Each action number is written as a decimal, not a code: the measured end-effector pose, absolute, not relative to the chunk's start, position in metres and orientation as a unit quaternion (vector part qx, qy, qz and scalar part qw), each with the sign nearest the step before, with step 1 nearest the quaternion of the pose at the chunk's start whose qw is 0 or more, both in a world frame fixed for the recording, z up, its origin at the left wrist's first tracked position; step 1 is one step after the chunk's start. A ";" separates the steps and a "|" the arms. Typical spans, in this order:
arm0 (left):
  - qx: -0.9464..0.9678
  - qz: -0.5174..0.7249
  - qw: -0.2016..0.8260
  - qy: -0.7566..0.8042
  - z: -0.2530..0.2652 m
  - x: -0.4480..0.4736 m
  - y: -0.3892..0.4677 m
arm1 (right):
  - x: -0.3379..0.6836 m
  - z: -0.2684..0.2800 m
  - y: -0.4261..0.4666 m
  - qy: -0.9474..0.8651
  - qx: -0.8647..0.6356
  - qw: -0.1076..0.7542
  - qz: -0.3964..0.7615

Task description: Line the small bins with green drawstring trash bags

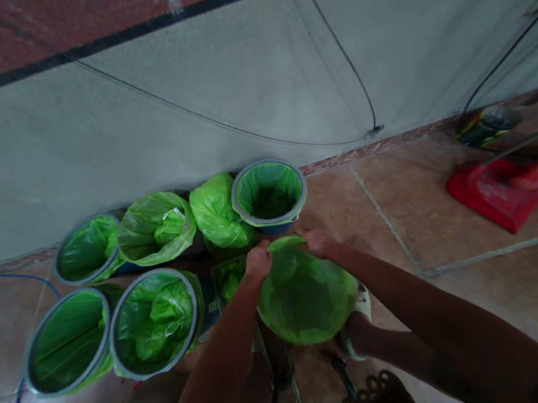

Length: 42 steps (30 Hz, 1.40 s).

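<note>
A translucent green trash bag (308,298) hangs with its mouth wide in front of me, near my feet. My left hand (259,260) is closed on the left of its far edge, and my right hand (320,243) grips the same edge on the right. Between the hands the edge is folded over. Whether a bin stands inside this bag cannot be made out. Just beyond my hands is a grey-rimmed trash bin (269,192) lined with green plastic. Left of my left hand, a rectangular container (232,276) with green plastic in it is partly hidden by my arm.
Several more lined bins stand to the left, among them a near one (154,323) and one bulging with a green bag (218,211). A red dustpan (500,189) lies on the tiled floor at right. A can (490,125) and cables (344,55) are by the wall.
</note>
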<state>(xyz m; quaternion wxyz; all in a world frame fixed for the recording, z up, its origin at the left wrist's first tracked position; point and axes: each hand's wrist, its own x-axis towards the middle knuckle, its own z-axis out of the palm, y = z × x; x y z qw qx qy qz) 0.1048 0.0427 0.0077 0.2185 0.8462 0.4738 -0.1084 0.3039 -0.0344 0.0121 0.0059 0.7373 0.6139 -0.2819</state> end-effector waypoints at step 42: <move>0.825 -0.145 0.210 0.505 0.007 0.102 0.033 | 0.310 -0.011 -0.039 0.595 0.747 0.002 -0.297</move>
